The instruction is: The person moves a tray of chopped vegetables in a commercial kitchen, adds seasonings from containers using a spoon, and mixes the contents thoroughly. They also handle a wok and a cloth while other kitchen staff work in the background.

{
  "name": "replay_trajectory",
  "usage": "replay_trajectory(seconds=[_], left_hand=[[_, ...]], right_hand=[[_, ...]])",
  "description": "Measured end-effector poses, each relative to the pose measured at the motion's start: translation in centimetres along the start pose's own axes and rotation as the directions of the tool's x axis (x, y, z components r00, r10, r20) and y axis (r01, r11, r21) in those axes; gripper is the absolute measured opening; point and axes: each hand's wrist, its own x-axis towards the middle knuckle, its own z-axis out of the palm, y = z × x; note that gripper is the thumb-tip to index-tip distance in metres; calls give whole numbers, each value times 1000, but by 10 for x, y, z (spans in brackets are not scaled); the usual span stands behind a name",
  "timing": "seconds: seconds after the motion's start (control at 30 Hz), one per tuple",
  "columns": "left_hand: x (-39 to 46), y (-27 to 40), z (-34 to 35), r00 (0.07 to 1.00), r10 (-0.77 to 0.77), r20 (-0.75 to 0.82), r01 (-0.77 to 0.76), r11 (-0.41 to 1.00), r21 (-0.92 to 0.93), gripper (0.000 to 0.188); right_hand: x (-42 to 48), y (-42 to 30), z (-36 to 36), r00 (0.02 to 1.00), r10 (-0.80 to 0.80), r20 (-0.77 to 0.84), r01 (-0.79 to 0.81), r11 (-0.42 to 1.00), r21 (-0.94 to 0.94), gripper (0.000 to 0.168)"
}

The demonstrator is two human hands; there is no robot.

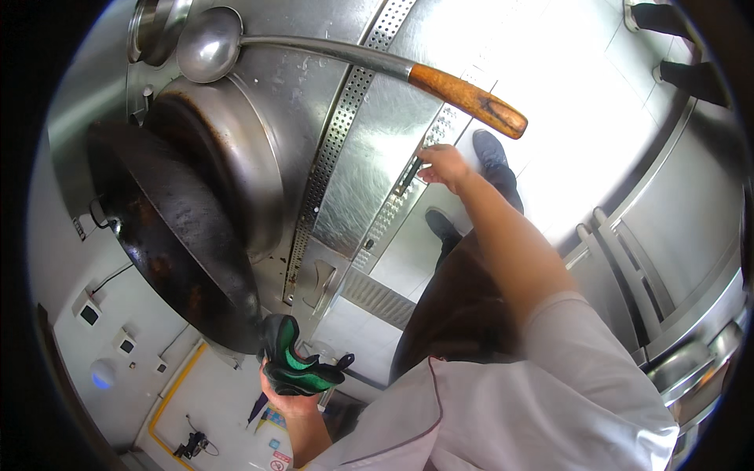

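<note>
My left hand [291, 394] grips a black and green pot holder [300, 368] at the rim of a large blackened wok [177, 247], which is raised and tilted. Behind the wok a big steel pan or bowl [253, 147] stands on the steel range. My right hand [445, 166] has its fingers around a dark lever handle [408, 176] at the range's front edge. Above that hand a large steel ladle [211, 46] with a wooden handle [471, 100] lies across the range, its handle reaching past the front edge.
A perforated drain strip [330, 147] runs along the steel worktop [365, 159]. Steel containers [154, 29] stand at the upper left. Steel cabinets [677, 235] are behind me on the right. Another person's legs [686, 76] show at the upper right, on the tiled floor [589, 118].
</note>
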Motion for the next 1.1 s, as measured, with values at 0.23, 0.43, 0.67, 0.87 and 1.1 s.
replay_trajectory(seconds=[0.23, 0.43, 0.67, 0.87, 1.1], left_hand=[[-6, 1, 18, 997, -74, 38, 75, 997, -12, 41], [-6, -3, 39, 999, -51, 3, 51, 991, -124, 41], [1, -8, 7, 972, -80, 221, 144, 946, -291, 39], [16, -14, 2, 937, -107, 331, 240, 888, -392, 37], [20, -19, 20, 912, 3, 410, 206, 861, -464, 34]], right_hand=[[-32, 0, 20, 972, -236, 14, 229, 923, -309, 29], [-92, -10, 12, 859, -464, 216, 380, 295, -877, 33], [-205, -101, -49, 899, -437, -7, 122, 266, -956, 25], [-299, -165, -26, 721, -684, -110, 188, 346, -919, 26], [-317, -167, 24, 620, -774, 126, 169, -25, -985, 23]])
